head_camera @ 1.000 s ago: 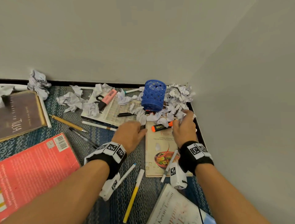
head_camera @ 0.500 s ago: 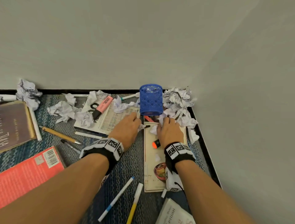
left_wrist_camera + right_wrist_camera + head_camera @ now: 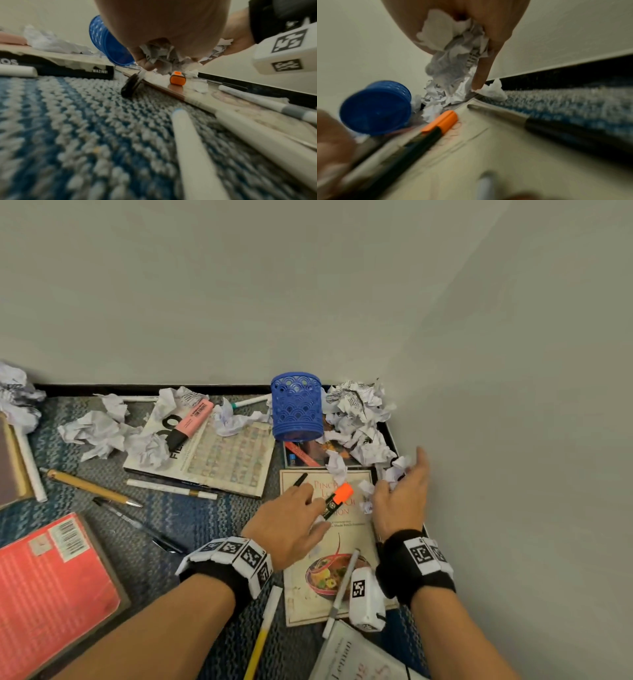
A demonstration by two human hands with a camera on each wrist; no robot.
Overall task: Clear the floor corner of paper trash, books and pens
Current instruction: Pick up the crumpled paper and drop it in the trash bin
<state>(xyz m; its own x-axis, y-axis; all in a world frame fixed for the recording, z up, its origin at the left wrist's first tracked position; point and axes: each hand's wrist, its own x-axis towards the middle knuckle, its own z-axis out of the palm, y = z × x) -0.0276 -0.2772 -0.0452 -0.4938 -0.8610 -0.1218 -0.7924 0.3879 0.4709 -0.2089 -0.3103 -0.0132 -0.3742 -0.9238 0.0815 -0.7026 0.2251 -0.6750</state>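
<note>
My left hand (image 3: 291,525) and right hand (image 3: 402,494) each clutch crumpled paper (image 3: 453,44), and just between them on the book (image 3: 346,559) lies the marker (image 3: 337,499), long axis running up-right toward the corner, nearer my left.

A blue-and-grey woven carpet (image 3: 191,518) covers the floor corner. Directly on it lie a red paperback book (image 3: 51,587) at eight o'clock, a tan wooden pen (image 3: 89,487) at nine and a cream cookbook (image 3: 346,570) near centre. A yellow-and-white marker (image 3: 263,631) sits at six.
</note>
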